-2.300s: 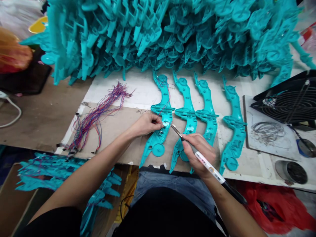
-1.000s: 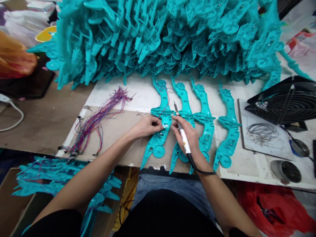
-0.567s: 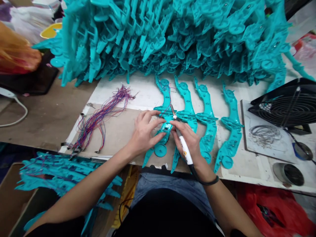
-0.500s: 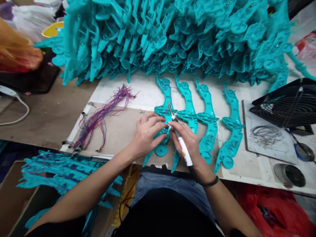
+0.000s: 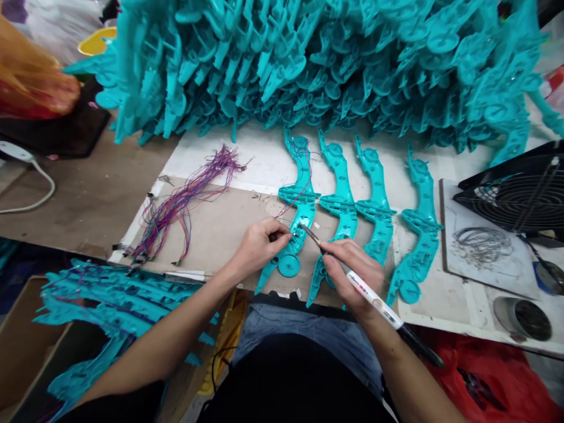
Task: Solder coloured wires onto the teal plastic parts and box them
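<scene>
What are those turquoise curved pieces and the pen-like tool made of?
The turquoise pieces look like moulded plastic, one even colour with ribs and a slight sheen. The pen-like tool in the right hand seems to be white plastic with a thin, metal-looking tip.

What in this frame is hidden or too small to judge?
- Head view: the point where the iron tip meets the teal part is too small to judge.
- What the left hand pinches: hidden by its fingers.
- Iron's cord: cut off behind the right hand and forearm.
- Fan: cut by right edge.
</scene>
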Action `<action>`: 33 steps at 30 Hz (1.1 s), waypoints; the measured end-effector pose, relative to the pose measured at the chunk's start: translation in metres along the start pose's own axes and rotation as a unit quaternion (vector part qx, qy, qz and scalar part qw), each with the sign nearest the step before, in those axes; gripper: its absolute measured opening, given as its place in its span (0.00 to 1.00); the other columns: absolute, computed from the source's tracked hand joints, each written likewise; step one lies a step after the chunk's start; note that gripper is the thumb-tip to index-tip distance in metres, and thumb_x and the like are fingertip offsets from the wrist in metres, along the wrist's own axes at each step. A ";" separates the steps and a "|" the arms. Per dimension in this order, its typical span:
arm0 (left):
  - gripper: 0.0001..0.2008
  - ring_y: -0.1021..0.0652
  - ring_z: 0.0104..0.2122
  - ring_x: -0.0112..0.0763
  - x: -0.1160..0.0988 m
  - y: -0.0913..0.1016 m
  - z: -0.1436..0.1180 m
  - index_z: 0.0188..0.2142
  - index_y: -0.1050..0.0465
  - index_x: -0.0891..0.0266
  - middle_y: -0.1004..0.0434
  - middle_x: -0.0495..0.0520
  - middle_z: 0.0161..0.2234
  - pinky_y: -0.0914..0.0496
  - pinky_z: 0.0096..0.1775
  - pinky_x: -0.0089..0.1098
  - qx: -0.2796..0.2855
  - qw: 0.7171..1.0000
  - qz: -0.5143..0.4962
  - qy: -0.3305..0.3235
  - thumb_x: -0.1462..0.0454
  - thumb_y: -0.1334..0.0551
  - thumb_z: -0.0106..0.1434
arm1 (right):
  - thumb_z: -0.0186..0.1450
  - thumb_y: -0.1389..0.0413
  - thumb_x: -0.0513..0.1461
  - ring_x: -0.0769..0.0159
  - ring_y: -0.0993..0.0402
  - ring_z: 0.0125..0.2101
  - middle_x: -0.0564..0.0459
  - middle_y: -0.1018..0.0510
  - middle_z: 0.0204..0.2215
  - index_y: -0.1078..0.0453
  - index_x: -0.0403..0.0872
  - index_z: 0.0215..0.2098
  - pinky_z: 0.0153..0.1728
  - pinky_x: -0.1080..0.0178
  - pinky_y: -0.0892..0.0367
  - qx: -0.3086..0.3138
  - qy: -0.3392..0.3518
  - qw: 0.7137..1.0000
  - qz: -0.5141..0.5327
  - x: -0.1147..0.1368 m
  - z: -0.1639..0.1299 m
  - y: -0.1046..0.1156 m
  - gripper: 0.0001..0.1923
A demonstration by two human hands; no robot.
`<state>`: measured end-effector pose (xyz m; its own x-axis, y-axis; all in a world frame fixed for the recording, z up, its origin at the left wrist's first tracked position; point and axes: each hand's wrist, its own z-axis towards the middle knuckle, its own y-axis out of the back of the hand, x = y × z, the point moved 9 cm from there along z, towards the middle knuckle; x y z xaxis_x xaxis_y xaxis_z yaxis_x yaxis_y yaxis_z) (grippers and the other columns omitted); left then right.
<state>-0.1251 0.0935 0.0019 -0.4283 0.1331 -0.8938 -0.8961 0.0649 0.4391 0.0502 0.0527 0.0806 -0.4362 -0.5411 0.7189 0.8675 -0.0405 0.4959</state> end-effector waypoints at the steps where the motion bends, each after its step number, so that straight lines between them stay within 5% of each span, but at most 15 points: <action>1: 0.04 0.27 0.27 0.27 0.001 0.000 0.001 0.28 0.25 0.63 0.25 0.50 0.26 0.33 0.30 0.27 0.003 1.000 0.007 0.002 0.67 0.38 0.59 | 0.63 0.43 0.33 0.66 0.25 0.33 0.51 0.22 0.31 0.24 0.47 0.42 0.36 0.61 0.29 0.000 0.000 1.000 0.009 0.002 -0.003 0.002 0.10; 23: 0.04 0.26 0.27 0.26 0.001 -0.001 0.007 0.29 0.25 0.64 0.23 0.49 0.26 0.34 0.30 0.26 0.062 0.997 0.049 0.018 0.68 0.38 0.58 | 0.61 0.43 0.29 0.66 0.26 0.32 0.51 0.23 0.28 0.24 0.47 0.41 0.35 0.60 0.28 0.019 0.032 0.999 0.024 0.001 -0.013 -0.010 0.12; 33: 0.04 0.26 0.27 0.26 0.000 -0.001 0.008 0.28 0.25 0.64 0.23 0.50 0.26 0.34 0.30 0.27 0.065 0.997 0.039 0.020 0.68 0.39 0.58 | 0.62 0.44 0.32 0.64 0.25 0.32 0.51 0.23 0.28 0.23 0.48 0.41 0.35 0.59 0.27 0.017 -0.004 1.000 0.015 0.000 -0.011 -0.004 0.11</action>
<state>-0.1232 0.1019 0.0021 -0.5028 0.1025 -0.8583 -0.8384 0.1837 0.5131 0.0497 0.0438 0.0729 -0.4123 -0.5354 0.7371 0.8714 0.0043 0.4905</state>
